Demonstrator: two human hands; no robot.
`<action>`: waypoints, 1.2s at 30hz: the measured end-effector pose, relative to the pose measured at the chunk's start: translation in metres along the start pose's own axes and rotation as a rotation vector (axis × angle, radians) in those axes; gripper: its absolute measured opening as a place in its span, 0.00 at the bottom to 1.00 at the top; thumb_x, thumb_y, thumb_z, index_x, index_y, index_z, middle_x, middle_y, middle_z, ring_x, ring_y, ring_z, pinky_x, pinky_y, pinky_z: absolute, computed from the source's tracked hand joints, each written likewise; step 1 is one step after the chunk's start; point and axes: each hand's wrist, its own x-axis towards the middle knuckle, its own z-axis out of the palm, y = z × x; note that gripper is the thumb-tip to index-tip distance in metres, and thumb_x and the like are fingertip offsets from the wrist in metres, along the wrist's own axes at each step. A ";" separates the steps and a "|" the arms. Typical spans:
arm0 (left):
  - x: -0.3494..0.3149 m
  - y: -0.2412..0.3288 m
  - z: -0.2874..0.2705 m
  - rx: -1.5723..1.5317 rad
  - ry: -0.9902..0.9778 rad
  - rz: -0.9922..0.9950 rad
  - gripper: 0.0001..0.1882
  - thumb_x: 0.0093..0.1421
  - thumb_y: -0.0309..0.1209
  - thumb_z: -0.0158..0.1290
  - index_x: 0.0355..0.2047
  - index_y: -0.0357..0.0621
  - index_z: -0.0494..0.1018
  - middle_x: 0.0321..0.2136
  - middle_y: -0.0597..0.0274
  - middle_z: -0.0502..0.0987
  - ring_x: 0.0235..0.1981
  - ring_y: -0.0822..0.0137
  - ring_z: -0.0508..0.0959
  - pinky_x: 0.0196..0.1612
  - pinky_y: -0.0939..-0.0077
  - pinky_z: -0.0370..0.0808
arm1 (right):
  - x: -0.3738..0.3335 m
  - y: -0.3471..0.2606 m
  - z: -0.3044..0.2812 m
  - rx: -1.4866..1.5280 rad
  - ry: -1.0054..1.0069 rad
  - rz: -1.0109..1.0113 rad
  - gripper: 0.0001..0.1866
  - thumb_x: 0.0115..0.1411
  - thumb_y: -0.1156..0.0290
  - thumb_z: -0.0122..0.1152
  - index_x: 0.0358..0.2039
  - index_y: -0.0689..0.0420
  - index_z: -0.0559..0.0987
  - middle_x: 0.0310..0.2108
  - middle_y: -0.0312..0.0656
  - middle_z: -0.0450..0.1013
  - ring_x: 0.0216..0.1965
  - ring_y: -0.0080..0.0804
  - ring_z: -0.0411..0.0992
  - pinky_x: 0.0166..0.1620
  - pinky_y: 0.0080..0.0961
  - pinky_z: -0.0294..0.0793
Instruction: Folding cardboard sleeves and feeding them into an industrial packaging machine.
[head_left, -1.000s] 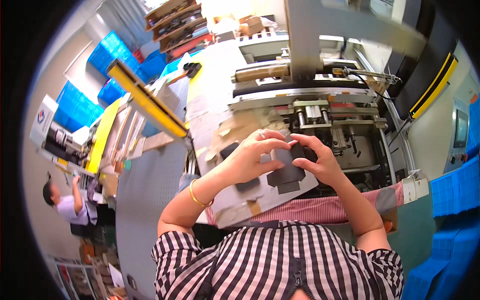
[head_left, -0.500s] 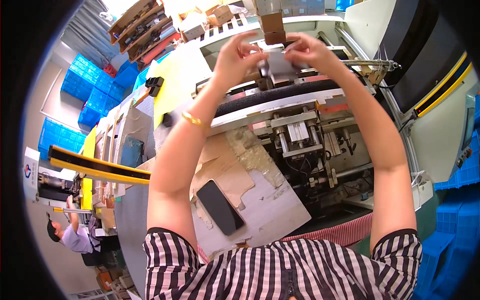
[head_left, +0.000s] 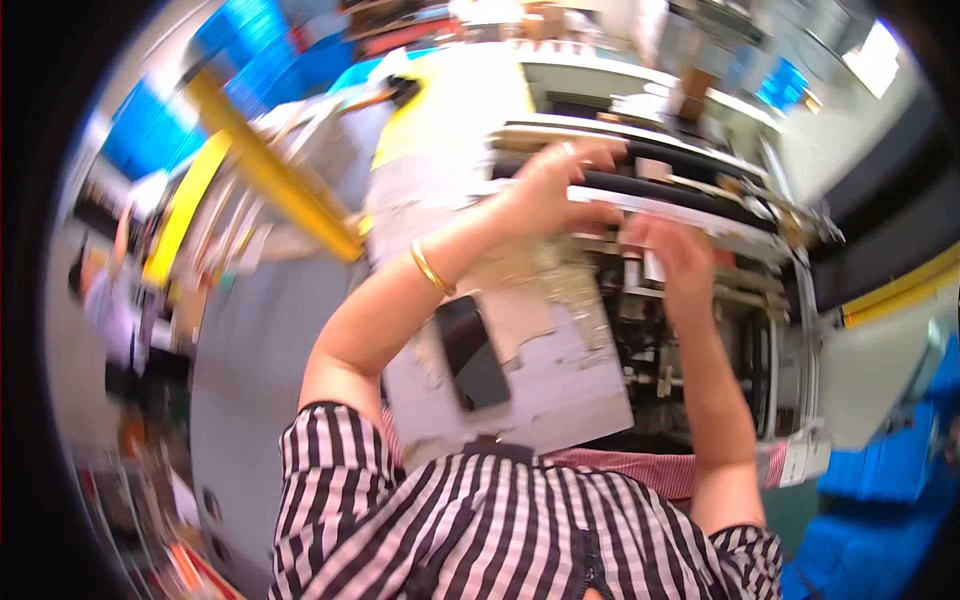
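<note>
My left hand (head_left: 560, 188) is over the near rail of the machine (head_left: 740, 235), its fingers stretched apart and the thumb separate. Nothing shows between them. Just right of it and nearer to me, my right hand (head_left: 678, 255) hangs over the machine's open inside, fingers bent and smeared by motion. A small whitish patch shows by its fingertips; I cannot tell whether the hand holds it. Dark padded rollers (head_left: 640, 190) run across the machine beyond both hands. A gold bangle (head_left: 432, 270) circles my left wrist.
A black phone (head_left: 472, 355) lies on the worn pale board (head_left: 570, 400) before me. Yellow sheeting (head_left: 450, 100) covers the table at far left. A yellow post (head_left: 275, 180) slants at left, a brown box (head_left: 695, 95) stands behind the rollers, and a person (head_left: 112, 310) works far left.
Both hands have come back toward me from the brown box; the dark grey flat piece between them no longer shows there. The view has turned, shifting the machine and table.
</note>
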 end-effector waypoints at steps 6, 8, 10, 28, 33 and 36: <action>-0.277 0.014 -0.090 -0.105 0.332 -0.510 0.15 0.59 0.29 0.59 0.47 0.42 0.77 0.36 0.61 0.82 0.40 0.72 0.80 0.43 0.77 0.76 | -0.154 -0.051 0.141 0.126 -0.909 0.271 0.11 0.61 0.73 0.59 0.44 0.60 0.80 0.37 0.44 0.79 0.42 0.35 0.77 0.47 0.29 0.74; -0.390 0.014 -0.124 -0.001 0.622 -0.708 0.13 0.60 0.29 0.59 0.44 0.40 0.78 0.35 0.61 0.82 0.38 0.73 0.80 0.41 0.78 0.76 | -0.176 -0.063 0.179 0.172 -1.046 0.311 0.13 0.60 0.72 0.60 0.46 0.60 0.79 0.39 0.44 0.79 0.41 0.38 0.77 0.47 0.30 0.74; -0.523 0.007 -0.148 0.307 0.926 -0.758 0.11 0.59 0.33 0.58 0.39 0.40 0.80 0.30 0.61 0.82 0.31 0.75 0.77 0.37 0.77 0.74 | -0.190 -0.072 0.219 0.217 -1.173 0.305 0.14 0.62 0.70 0.58 0.47 0.60 0.79 0.41 0.45 0.78 0.44 0.38 0.76 0.49 0.30 0.73; -1.011 0.222 -0.106 1.051 0.926 -2.204 0.13 0.53 0.29 0.59 0.41 0.50 0.79 0.41 0.50 0.78 0.47 0.53 0.76 0.49 0.61 0.74 | -0.221 -0.133 0.499 0.138 -1.793 0.054 0.18 0.62 0.66 0.58 0.51 0.58 0.75 0.43 0.48 0.76 0.46 0.44 0.74 0.49 0.36 0.74; -0.935 0.152 -0.161 0.512 1.089 -1.751 0.07 0.52 0.29 0.56 0.28 0.39 0.80 0.21 0.56 0.79 0.22 0.66 0.77 0.29 0.67 0.73 | -0.225 -0.131 0.478 0.067 -1.721 0.029 0.19 0.60 0.66 0.60 0.51 0.59 0.76 0.42 0.48 0.76 0.46 0.45 0.73 0.48 0.36 0.74; -0.819 0.108 -0.187 -0.033 1.093 -1.182 0.08 0.56 0.27 0.56 0.31 0.35 0.81 0.20 0.67 0.77 0.22 0.78 0.72 0.26 0.80 0.70 | -0.214 -0.134 0.445 0.026 -1.588 -0.088 0.18 0.58 0.68 0.62 0.48 0.59 0.77 0.41 0.48 0.76 0.44 0.44 0.74 0.49 0.35 0.73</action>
